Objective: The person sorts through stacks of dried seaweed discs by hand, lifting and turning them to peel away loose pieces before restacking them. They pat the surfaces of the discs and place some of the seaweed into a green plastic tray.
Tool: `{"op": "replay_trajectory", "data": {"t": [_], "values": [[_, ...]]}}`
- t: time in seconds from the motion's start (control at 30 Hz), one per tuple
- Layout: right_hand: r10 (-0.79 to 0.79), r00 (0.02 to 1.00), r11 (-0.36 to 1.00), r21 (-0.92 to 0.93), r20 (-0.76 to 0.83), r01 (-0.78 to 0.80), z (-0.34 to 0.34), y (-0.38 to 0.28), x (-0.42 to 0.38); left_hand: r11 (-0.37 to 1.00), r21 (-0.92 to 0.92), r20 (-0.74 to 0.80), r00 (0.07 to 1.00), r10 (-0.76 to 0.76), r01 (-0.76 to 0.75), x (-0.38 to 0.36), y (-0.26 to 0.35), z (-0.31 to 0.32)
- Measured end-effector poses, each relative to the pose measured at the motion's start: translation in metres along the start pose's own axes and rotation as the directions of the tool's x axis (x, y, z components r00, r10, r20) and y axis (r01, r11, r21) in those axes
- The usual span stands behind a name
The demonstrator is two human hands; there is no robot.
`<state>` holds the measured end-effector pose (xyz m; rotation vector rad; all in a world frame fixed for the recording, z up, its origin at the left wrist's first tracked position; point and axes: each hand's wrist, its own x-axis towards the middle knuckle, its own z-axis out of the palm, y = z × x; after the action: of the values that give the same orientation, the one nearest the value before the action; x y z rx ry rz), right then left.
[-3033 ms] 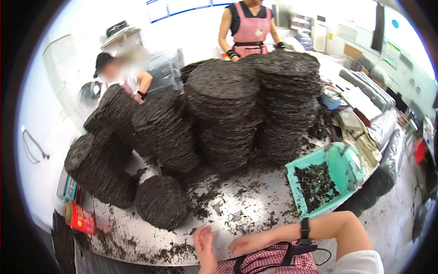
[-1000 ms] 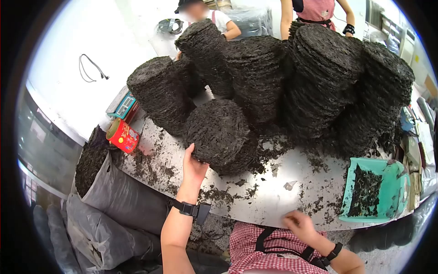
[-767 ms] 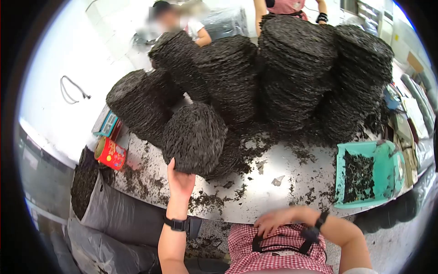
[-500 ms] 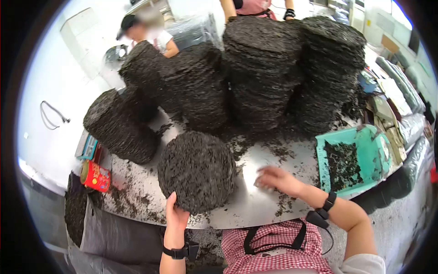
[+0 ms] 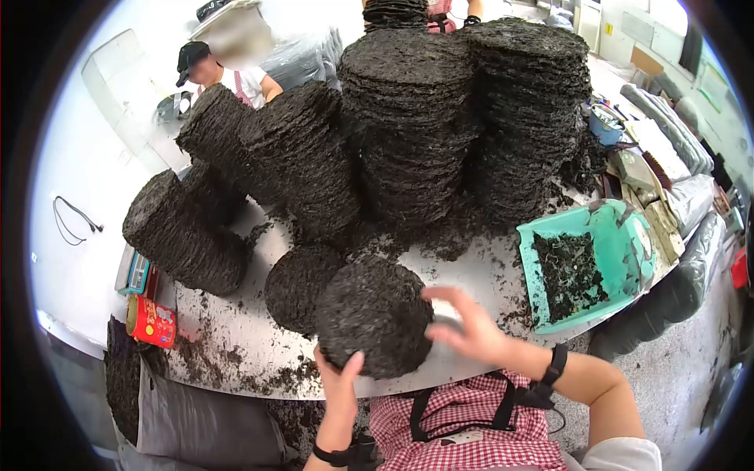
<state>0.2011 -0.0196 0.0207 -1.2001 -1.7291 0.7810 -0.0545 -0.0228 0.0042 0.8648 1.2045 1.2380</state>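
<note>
A round, dark, rough disc is tilted up above the front of the metal table, its face toward me. My left hand grips its lower left edge, the thumb over the face. At its right edge is my right hand, fingers spread and slightly blurred; whether they touch the disc I cannot tell. Behind and to the left of the disc, a smaller-looking dark round piece lies on the table, partly covered by it.
Tall stacks of dark discs stand along the back. A leaning stack and a red can are at left. A teal bin holding dark scraps sits at right. A co-worker in a cap is behind the stacks.
The disc in my left hand has moved right, uncovering the dark round piece behind it. My right hand has come up to the disc's right edge. The view has shifted slightly.
</note>
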Motion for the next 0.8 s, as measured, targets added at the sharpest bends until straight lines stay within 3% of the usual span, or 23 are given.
{"op": "replay_trajectory", "data": {"t": [0.03,0.1,0.17,0.2,0.3,0.47,0.57,0.7,0.73,0.8], "values": [[-0.122,0.99,0.992,-0.013,0.071,0.123,0.01,-0.013,-0.007,0.99,0.108,0.022,0.996,0.091,-0.092,-0.004,-0.003,0.008],[-0.144,0.987,0.983,-0.104,0.069,0.151,0.026,-0.021,-0.014,0.987,0.033,0.219,0.965,0.147,-0.157,-0.015,-0.004,0.017],[-0.129,0.992,0.984,-0.121,0.002,0.128,0.039,-0.016,-0.014,0.996,-0.006,0.251,0.964,0.093,-0.094,-0.02,-0.002,0.029],[-0.055,0.998,0.996,-0.067,-0.004,0.055,0.041,-0.014,-0.012,0.998,-0.018,0.275,0.96,-0.047,0.055,-0.018,0.006,0.033],[-0.049,0.999,0.996,-0.071,-0.024,0.047,0.04,-0.017,-0.012,0.972,0.057,0.294,0.927,-0.235,0.228,-0.005,-0.009,0.024],[0.031,0.986,0.996,0.077,0.163,-0.044,0.023,-0.015,-0.01,0.956,-0.053,0.31,0.914,-0.259,0.289,-0.008,-0.018,0.023],[0.035,0.969,0.981,0.177,0.246,-0.08,0.007,-0.014,-0.008,0.951,-0.026,0.337,0.899,-0.281,0.307,-0.011,-0.012,0.018],[-0.088,0.996,0.982,-0.168,0.006,0.087,0.016,-0.033,-0.015,0.994,0.094,0.324,0.943,-0.078,0.05,-0.018,-0.005,0.026],[-0.071,0.997,0.971,-0.231,-0.02,0.064,0.016,-0.041,-0.015,0.998,0.062,0.314,0.948,-0.048,0.03,-0.021,-0.007,0.026],[0.039,0.996,0.992,-0.118,-0.077,-0.048,0.008,-0.041,-0.013,0.996,0.086,0.211,0.978,-0.001,-0.018,-0.023,-0.018,0.021]]}}
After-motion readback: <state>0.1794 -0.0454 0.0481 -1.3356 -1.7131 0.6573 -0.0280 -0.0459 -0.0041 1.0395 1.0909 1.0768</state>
